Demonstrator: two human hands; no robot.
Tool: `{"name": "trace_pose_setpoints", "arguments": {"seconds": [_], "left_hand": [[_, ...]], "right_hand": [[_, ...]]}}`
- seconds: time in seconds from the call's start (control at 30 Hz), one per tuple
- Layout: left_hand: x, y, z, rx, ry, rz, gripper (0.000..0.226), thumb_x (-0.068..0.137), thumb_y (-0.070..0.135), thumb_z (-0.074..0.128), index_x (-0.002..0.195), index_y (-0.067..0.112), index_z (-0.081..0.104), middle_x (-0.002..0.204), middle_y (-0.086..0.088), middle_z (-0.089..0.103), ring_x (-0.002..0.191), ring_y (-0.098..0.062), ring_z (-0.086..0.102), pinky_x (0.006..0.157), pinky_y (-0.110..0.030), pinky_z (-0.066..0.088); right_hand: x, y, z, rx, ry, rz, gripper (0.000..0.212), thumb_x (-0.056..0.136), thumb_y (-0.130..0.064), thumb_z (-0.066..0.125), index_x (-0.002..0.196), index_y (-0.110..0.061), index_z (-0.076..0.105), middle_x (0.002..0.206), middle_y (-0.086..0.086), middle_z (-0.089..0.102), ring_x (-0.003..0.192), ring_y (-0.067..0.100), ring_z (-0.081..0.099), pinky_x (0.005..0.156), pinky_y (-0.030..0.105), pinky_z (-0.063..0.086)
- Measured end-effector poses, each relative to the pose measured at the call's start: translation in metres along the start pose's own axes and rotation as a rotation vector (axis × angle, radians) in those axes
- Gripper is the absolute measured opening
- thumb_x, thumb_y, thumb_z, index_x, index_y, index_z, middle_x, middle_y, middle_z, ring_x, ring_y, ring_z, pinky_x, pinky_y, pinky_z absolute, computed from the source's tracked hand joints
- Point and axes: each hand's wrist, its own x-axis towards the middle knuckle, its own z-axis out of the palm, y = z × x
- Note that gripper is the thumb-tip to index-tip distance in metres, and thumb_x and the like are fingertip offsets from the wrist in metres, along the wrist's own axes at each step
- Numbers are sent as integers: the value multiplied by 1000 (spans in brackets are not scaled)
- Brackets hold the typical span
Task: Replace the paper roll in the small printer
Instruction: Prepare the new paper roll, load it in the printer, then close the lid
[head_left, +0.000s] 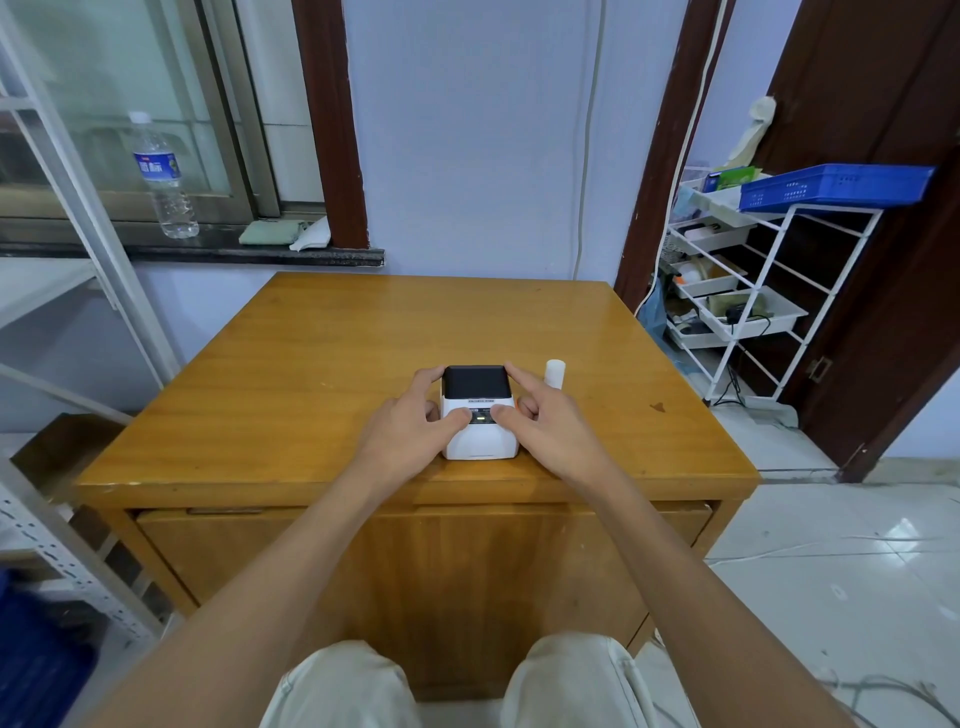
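A small white printer with a black lid sits near the front edge of the wooden table. Its lid is closed and a small green light shows on its front panel. My left hand grips the printer's left side, thumb on the front panel and forefinger by the lid's corner. My right hand holds the right side the same way. A white paper roll stands upright on the table just behind my right hand, apart from the printer.
A water bottle stands on the windowsill at the back left. A white wire rack with trays and a blue crate stands to the right of the table. Metal shelving is at the left.
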Motion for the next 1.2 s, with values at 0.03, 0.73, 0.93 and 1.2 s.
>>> {"name": "trace_pose_setpoints", "arguments": {"seconds": [0.03, 0.73, 0.93, 1.2], "left_hand": [[0, 0, 0, -4, 1, 0, 78, 82, 58, 52, 156, 36, 37, 84, 0, 78, 88, -20, 69, 82, -49, 56], [3, -3, 1, -9, 25, 27, 72, 96, 48, 62, 160, 30, 35, 77, 3, 69, 80, -17, 67, 68, -39, 50], [4, -1, 0, -13, 42, 32, 72, 95, 44, 66, 159, 29, 39, 88, 6, 66, 88, -15, 66, 78, -39, 54], [6, -9, 2, 16, 54, 73, 73, 91, 53, 62, 159, 33, 41, 108, 12, 62, 107, -15, 62, 96, -41, 53]], "right_hand": [[0, 0, 0, 2, 1, -1, 70, 100, -34, 65, 163, -28, 36, 60, -12, 41, 61, 3, 44, 66, 28, 40], [-3, -6, -2, -24, 32, 6, 63, 102, -33, 63, 160, -29, 41, 83, -1, 48, 77, 9, 49, 75, 30, 45], [-4, -10, -3, -80, 69, -45, 58, 101, -33, 64, 156, -32, 48, 105, 8, 60, 87, 11, 54, 89, 35, 52], [-5, -10, 0, -210, 134, -39, 54, 96, -45, 61, 150, -43, 53, 99, -10, 58, 82, 8, 59, 81, 40, 59]]}}
